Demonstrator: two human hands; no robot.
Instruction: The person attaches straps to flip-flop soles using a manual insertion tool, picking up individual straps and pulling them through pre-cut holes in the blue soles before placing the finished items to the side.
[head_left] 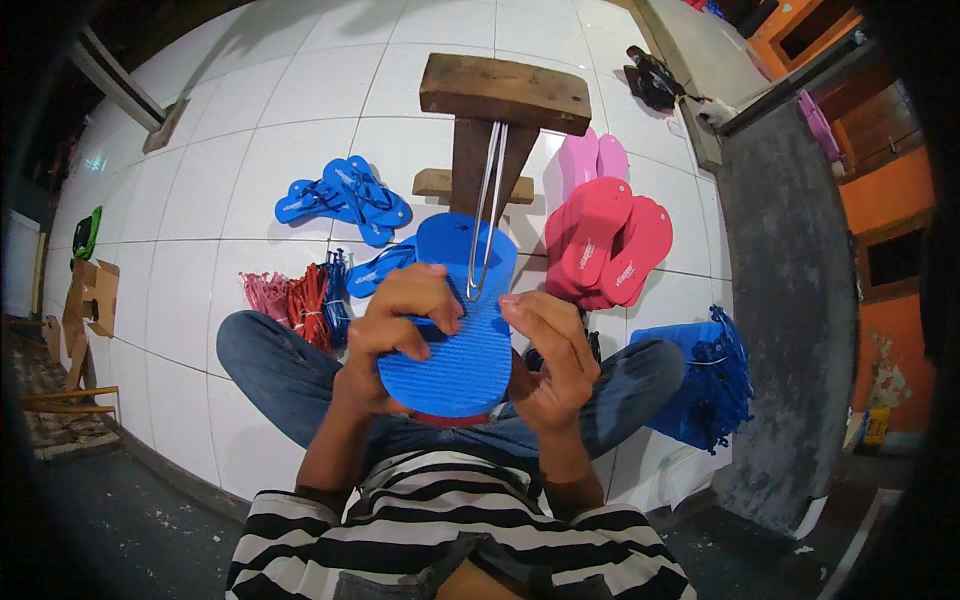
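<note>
While the person sits cross-legged on the white tiled floor (250, 190), both hands hold a blue sandal sole (455, 340) over the lap, toe end pointing away toward a wooden stand (500, 110). The left hand (400, 320) is closed on the sole's left edge, fingers (425, 300) curled over the ribbed top face, thumb side underneath. The right hand (545, 360) clamps the right edge, fingers folded against the rim. A long metal loop tool (487, 210) hangs down from the stand and its lower end sits at the toe hole of the sole; whether it passes through cannot be told. A red edge shows under the sole near the heel, unclear what it is. Finished blue sandals (345, 195) lie on the floor beyond the left hand, red sandals (605, 245) and pink sandals (590, 160) beyond the right, bundles of red and blue straps (300, 300) by the left knee, a pile of blue straps (710, 375) by the right knee. Risks, as judged: the sole is soft foam, so hard pulling against the metal loop could tear the toe hole; a loose hold on either edge could let the sole twist and slip off the tool; fingers close to the loop's tip could get pinched.
</note>
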